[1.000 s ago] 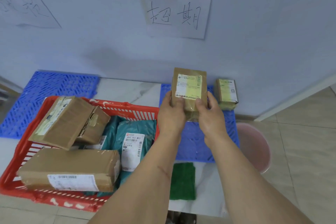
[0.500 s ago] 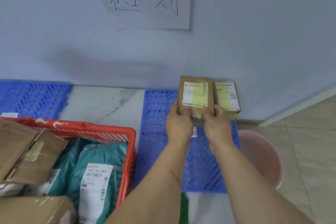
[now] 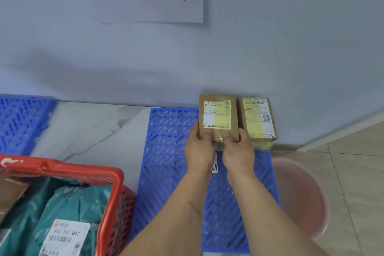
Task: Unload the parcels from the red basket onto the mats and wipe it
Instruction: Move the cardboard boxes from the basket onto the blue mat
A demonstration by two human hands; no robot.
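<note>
Head cam: red basket [image 3: 108, 199] down-left of the hands w/ teal parcels [image 3: 68, 210] inside, left hand [image 3: 198, 153] + right hand [image 3: 239, 154] both gripping a brown box [image 3: 218, 118] standing at the blue mat [image 3: 166, 151]'s far edge by the wall, another box [image 3: 258, 120] just right, bare mat to the left, pink bucket [image 3: 301, 197] off the right edge.

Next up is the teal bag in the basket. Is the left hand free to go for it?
Probably not yet: the left hand grips the brown box with the right hand. The teal bag lies uncovered in the basket.
</note>
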